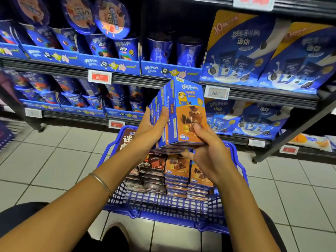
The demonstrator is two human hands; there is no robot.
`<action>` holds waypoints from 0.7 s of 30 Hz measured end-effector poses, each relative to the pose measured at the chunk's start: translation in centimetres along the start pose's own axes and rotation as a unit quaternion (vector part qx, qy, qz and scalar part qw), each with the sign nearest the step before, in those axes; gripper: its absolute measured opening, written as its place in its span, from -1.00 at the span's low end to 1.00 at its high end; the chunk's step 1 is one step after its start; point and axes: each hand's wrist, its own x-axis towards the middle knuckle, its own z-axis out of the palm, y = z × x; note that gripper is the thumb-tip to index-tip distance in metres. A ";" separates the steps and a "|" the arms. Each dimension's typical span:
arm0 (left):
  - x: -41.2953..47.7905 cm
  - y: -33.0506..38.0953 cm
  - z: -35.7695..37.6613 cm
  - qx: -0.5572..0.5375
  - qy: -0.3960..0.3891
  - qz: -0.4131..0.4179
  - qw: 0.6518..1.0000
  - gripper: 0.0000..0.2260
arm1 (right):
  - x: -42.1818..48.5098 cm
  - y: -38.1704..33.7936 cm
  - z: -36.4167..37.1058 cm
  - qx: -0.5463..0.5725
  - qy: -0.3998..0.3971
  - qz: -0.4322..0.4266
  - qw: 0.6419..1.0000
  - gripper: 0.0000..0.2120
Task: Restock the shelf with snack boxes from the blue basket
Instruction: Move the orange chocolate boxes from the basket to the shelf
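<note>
I've got snack boxes in the air!
The shelf is packed blue, the blue basket sits on the floor with more boxes inside, the bundle is raised above it, left grip wrapped round its side, right grip pinching front and underside.

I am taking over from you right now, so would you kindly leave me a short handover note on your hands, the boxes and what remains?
Hands: the left hand and right hand together grip a bundle of blue-and-orange snack boxes, one on each side.
Where: the bundle is upright above the blue basket, facing the shelf.
Basket: it holds stacked orange boxes and dark brown boxes.
Done: this bundle is out of the basket.
Left: shelve it (I cannot tell its slot), then the rest.
</note>
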 end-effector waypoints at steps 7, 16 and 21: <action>1.8 0.1 1.0 -0.003 0.033 0.000 0.999 0.13 | 1.2 0.3 0.0 0.007 0.009 -0.023 1.000 -0.66; 4.9 0.5 1.4 -0.033 0.034 0.005 0.999 -0.09 | 3.5 -0.4 0.0 0.027 0.051 -0.002 0.998 -0.65; 4.0 2.3 0.7 -0.025 0.059 -0.029 0.998 -0.38 | 2.9 -2.3 2.0 0.031 0.099 0.034 0.994 -0.52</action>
